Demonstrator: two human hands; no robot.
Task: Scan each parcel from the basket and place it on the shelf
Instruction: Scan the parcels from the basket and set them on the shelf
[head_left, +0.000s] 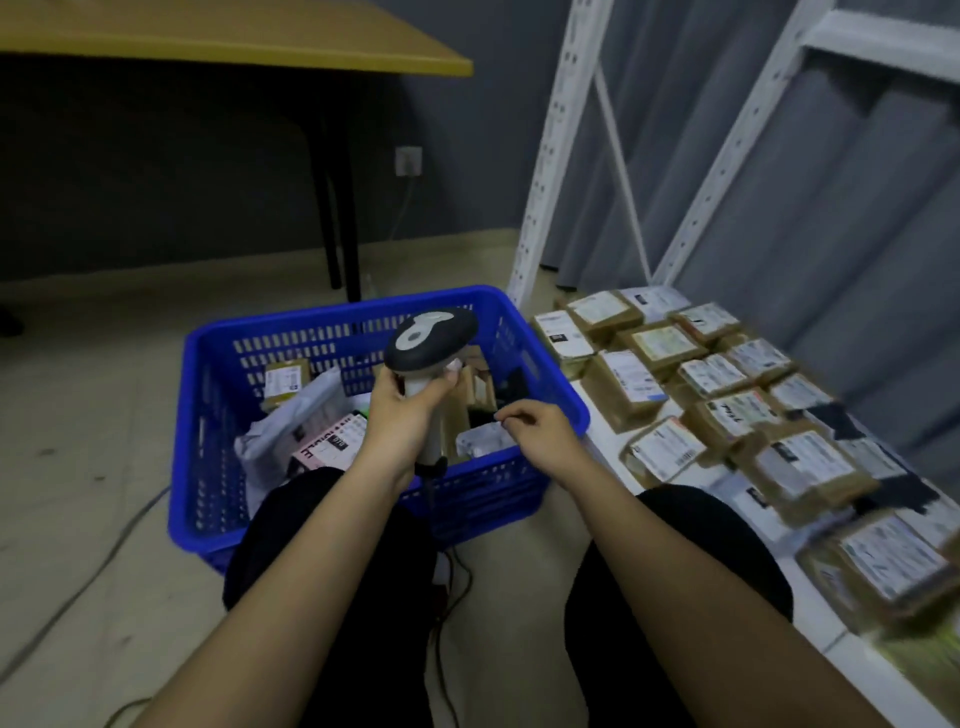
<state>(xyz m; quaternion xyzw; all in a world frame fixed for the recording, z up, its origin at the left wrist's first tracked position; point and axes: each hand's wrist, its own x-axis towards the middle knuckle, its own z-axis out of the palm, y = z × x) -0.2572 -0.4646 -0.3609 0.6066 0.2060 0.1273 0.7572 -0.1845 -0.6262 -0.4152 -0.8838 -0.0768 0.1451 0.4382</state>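
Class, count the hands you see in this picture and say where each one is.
2. The left hand grips the grey handheld barcode scanner above the blue plastic basket; the right hand reaches into the basket's right side.

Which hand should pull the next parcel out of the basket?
Right. The left hand is wrapped around the scanner, while the right hand carries nothing and already hangs over the blue basket at a small grey parcel, on the side nearest the shelf.
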